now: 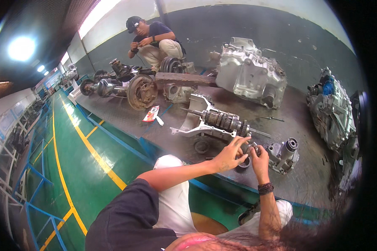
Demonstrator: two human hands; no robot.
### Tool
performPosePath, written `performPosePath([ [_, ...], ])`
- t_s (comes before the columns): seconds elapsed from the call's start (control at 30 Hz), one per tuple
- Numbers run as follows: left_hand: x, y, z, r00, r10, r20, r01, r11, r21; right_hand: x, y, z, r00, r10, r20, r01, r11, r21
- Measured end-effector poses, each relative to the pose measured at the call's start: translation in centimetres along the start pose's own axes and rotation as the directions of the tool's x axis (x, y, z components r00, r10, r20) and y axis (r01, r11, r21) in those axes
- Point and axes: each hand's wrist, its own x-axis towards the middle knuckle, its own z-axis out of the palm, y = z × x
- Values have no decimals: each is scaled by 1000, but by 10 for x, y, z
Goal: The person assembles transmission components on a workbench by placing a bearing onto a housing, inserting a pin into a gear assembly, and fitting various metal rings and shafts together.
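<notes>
My right hand [261, 164] has its fingers closed round a small grey metal part [252, 148], whose exact kind I cannot make out. Close on its left is my left hand [230, 157], fingers curved and spread apart, the fingertips at or near that part. A dark ring [245, 162] lies partly hidden under the hands. Just beyond them a gear shaft [226, 120] with a stack of gears rests in an open silver gearbox housing half [191, 125]. Beside my right hand stands a metal housing with an upright tube [287, 151].
A large silver gearbox case [249, 71] stands at the back, another transmission [331, 111] at far right. A rusty brake drum [142, 92] and axle sit at the left. A red-white packet [151, 113] lies on the dark workbench [176, 148]. Beyond, another person [157, 39] squats.
</notes>
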Motion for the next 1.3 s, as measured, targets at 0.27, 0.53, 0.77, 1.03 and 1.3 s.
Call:
performPosePath([
  [0.27, 0, -20, 7, 994, -105, 42, 108, 990, -87, -5, -7, 4, 979, -186, -81, 158, 951, -265],
  [0.53, 0, -16, 11, 992, -104, 68, 114, 979, -171, -7, -8, 5, 956, -266, -120, 221, 929, -297],
  [0.77, 9, -21, 8, 1000, -22, 18, 25, 985, -173, -5, -39, -1, 988, -138, -74, 123, 977, -176],
  [1.03, 8, -21, 7, 984, -149, 97, 173, 929, -329, -17, -28, 10, 934, -338, -117, 262, 869, -420],
  [1.3, 6, -15, 8, 971, -231, 60, 239, 942, -237, -19, -31, 8, 925, -368, -94, 274, 817, -507],
])
